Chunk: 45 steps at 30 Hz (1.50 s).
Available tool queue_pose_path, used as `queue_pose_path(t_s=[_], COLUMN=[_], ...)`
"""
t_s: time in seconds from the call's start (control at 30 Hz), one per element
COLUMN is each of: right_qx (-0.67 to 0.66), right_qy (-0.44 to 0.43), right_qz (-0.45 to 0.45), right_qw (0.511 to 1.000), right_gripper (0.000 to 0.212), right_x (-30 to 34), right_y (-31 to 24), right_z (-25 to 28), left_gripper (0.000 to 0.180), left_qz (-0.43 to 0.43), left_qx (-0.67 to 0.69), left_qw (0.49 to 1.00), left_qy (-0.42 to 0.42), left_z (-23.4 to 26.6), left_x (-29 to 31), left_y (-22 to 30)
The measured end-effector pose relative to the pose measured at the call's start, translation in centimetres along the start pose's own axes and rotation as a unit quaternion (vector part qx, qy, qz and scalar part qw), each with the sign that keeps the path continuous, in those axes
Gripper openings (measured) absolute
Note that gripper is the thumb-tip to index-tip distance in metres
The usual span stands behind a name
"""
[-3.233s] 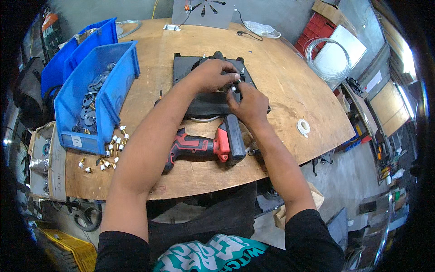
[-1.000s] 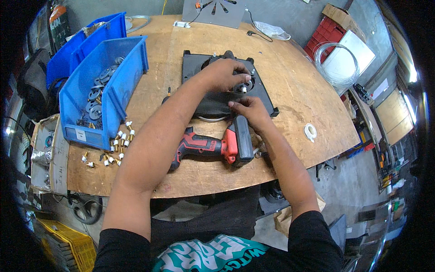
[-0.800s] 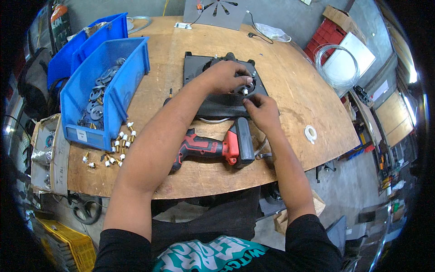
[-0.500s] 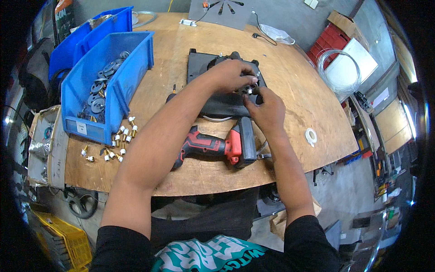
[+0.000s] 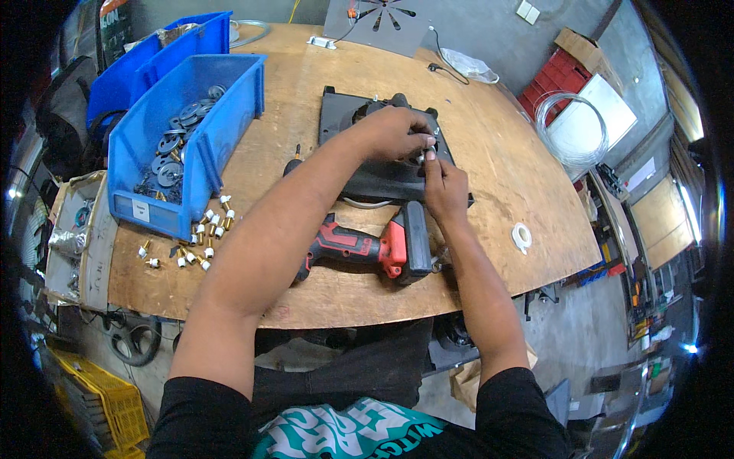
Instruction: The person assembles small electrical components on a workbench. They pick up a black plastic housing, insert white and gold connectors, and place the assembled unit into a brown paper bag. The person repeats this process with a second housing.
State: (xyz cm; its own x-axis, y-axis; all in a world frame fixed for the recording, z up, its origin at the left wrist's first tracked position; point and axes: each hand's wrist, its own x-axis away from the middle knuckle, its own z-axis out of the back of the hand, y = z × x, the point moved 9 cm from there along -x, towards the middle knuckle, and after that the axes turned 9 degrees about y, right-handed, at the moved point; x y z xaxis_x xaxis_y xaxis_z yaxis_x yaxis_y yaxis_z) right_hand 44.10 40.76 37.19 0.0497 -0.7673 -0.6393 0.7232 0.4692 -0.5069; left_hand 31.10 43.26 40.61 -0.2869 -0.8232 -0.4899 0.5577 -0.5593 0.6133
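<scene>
Both hands meet over the right part of a flat black housing (image 5: 382, 180) with a round opening, lying on the table. My left hand (image 5: 396, 131) reaches across it, fingers curled and closed at a small silvery part (image 5: 429, 151). From the right, my right hand (image 5: 446, 182) pinches at the same spot with thumb and index finger. Fingertips cover most of the small part, so its exact kind is hidden. Nearer to me lies a red and black cordless drill (image 5: 359, 246), partly behind my left forearm, its battery end to the right.
On the left stands a blue bin (image 5: 157, 213) with grey discs; several white-capped brass fittings (image 5: 212, 222) lie beside it. A white tape roll (image 5: 521, 236) rests on the wooden table (image 5: 550, 252) at right. Coiled wire (image 5: 572, 130) leans beyond the table's right edge.
My right hand has shifted slightly left, and its fingertips have moved up closer to my left fingertips. The small part is now more covered. The view has shifted a little.
</scene>
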Motion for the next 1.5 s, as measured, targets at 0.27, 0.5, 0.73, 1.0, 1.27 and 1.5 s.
queue_pose_path(t_s=[0.27,0.5,0.73,1.0,1.27,1.5], right_qx=[0.092,0.035,0.115,0.131,0.143,0.152], right_qy=[0.041,0.011,0.066,0.000,0.028,0.001], right_qz=[0.130,0.039,0.143,0.086,0.147,0.103], right_qw=[0.986,0.999,0.981,0.988,0.978,0.983], right_gripper=[0.035,0.034,0.033,0.029,0.030,0.031], right_x=[0.4,0.0,0.5,0.4,0.4,0.5], right_y=[-2.4,-0.7,-3.2,-2.1,-3.1,-2.8], right_z=[0.6,0.1,1.5,0.5,0.4,0.9], left_gripper=[0.033,0.034,0.034,0.034,0.033,0.033], left_qz=[-0.007,-0.028,-0.016,-0.014,-0.011,0.007], left_qx=[0.004,-0.004,0.005,-0.005,0.009,-0.002], left_qw=[1.000,1.000,1.000,1.000,1.000,1.000], left_qy=[0.004,0.012,0.006,0.006,0.008,0.004], left_z=[0.2,0.3,0.0,0.2,0.0,0.0], left_x=[0.2,0.1,0.1,0.1,0.1,0.0], left_y=[0.3,0.6,0.2,0.4,0.1,0.0])
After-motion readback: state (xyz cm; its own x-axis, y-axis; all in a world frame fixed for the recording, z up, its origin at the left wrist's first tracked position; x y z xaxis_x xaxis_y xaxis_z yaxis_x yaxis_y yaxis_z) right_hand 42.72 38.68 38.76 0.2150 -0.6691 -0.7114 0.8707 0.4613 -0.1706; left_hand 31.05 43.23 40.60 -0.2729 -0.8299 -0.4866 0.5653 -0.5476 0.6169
